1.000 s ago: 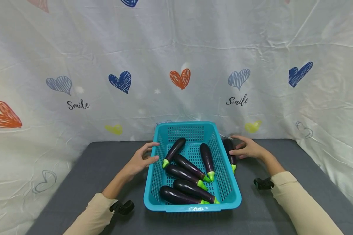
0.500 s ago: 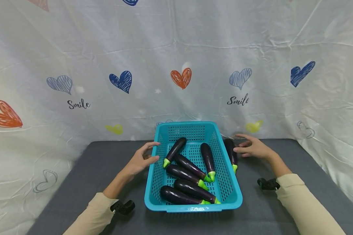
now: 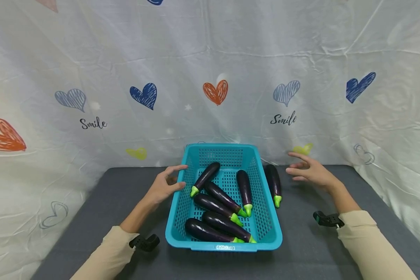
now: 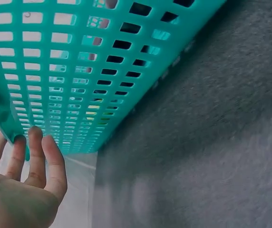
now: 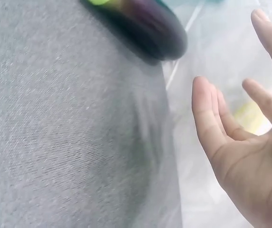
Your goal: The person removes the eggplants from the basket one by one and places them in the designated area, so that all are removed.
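Note:
A turquoise plastic basket (image 3: pixel 223 246) stands mid-table with several dark eggplants (image 3: pixel 215 207) lying inside. My left hand (image 3: pixel 162 186) is at its left rim, thumb and forefinger over the edge. In the left wrist view, the other fingers (image 4: pixel 56 164) curl up against the outside, below the rim. One more eggplant (image 3: pixel 273 182) lies on the table just right of the basket, its green stem toward me. To the right of that eggplant hovers my right hand (image 3: pixel 312 172), fingers spread and holding nothing. The right wrist view shows a gap between this hand and the eggplant.
A dark grey cloth (image 3: pixel 311 252) covers the table. Close behind the basket hangs a white curtain (image 3: pixel 175 116) printed with hearts and "Smile". A black wrist device (image 3: pixel 145 243) sits at each sleeve cuff.
My right hand has drawn away to the right from the outside eggplant, leaving it beside the basket. The basket has shifted slightly left together with my left hand.

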Motion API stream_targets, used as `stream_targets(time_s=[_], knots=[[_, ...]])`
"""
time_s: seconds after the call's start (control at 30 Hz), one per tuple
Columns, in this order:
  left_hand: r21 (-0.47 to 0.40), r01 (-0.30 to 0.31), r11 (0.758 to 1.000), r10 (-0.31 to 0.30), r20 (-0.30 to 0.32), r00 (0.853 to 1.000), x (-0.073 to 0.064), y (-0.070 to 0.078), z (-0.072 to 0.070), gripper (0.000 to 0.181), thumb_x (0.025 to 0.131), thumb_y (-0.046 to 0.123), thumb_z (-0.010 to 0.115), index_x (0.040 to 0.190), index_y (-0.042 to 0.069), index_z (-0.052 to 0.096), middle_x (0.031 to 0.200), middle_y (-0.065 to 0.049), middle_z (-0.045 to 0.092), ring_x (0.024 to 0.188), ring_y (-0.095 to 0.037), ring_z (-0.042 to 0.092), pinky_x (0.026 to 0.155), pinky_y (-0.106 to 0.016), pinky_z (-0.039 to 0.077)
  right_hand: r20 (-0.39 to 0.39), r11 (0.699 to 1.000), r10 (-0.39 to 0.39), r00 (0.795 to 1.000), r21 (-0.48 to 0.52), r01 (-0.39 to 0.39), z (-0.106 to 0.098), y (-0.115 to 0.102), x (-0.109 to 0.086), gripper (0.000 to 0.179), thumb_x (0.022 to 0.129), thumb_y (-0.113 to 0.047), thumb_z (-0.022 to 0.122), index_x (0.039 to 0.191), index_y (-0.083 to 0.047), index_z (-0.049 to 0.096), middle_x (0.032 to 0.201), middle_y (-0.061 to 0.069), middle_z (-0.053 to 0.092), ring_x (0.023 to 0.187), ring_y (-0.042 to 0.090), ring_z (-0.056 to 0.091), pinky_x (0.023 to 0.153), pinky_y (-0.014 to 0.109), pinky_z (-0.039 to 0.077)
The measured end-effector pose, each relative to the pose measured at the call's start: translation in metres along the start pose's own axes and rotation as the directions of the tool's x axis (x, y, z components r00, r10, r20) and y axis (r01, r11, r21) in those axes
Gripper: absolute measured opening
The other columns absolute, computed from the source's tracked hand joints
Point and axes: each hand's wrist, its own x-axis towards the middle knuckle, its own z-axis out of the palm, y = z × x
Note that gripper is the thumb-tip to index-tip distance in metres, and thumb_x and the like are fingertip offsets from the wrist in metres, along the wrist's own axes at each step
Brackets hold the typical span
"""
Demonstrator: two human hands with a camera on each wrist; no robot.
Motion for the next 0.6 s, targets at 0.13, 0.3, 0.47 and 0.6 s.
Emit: stream_targets(time_s=[0.13,0.3,0.47,0.6], knots=[[0.01,0.015,1.0,-0.015,0.004,1.0,-0.002,-0.004,-0.004,0.053,0.097,0.012,0.07,0.148,0.014,0.054,0.157,-0.012,0.036,0.126,-0.041,0.052,0.094,-0.056,0.046,0.014,1.0,-0.017,1.0,-0.002,0.017,0.001,-0.009,0.002,0.082,0.097,-0.029,0.074,0.162,-0.012,0.027,0.143,0.032,0.041,0.119,0.032,0.057,0.091,0.044,0.053],[-0.002,0.031,1.0,-0.031,0.006,1.0,-0.003,-0.009,-0.004,0.053,0.099,0.014,0.069,0.149,0.015,0.052,0.16,-0.012,0.032,0.125,-0.041,0.054,0.095,-0.057,0.046,0.044,0.996,-0.085,0.995,0.032,0.083,0.007,-0.024,0.009,0.074,0.1,-0.024,0.07,0.16,-0.008,0.03,0.145,0.033,0.04,0.118,0.028,0.056,0.092,0.043,0.052],[-0.012,0.028,1.0,-0.028,-0.003,1.0,-0.002,-0.012,-0.002,0.051,0.101,0.016,0.067,0.149,0.014,0.052,0.159,-0.017,0.034,0.132,-0.044,0.048,0.095,-0.057,0.046,0.056,0.986,-0.157,0.986,0.075,0.152,0.017,-0.049,0.018,0.067,0.101,-0.02,0.068,0.156,-0.002,0.035,0.148,0.03,0.039,0.119,0.025,0.055,0.095,0.046,0.05],[0.005,0.032,0.999,-0.032,-0.006,0.999,-0.002,-0.013,0.001,0.049,0.102,0.018,0.066,0.148,0.014,0.052,0.155,-0.022,0.037,0.127,-0.045,0.051,0.094,-0.056,0.046,0.054,0.977,-0.206,0.977,0.057,0.203,0.025,-0.067,0.025,0.062,0.101,-0.02,0.068,0.153,0.0,0.04,0.149,0.026,0.041,0.121,0.026,0.055,0.094,0.042,0.051]])
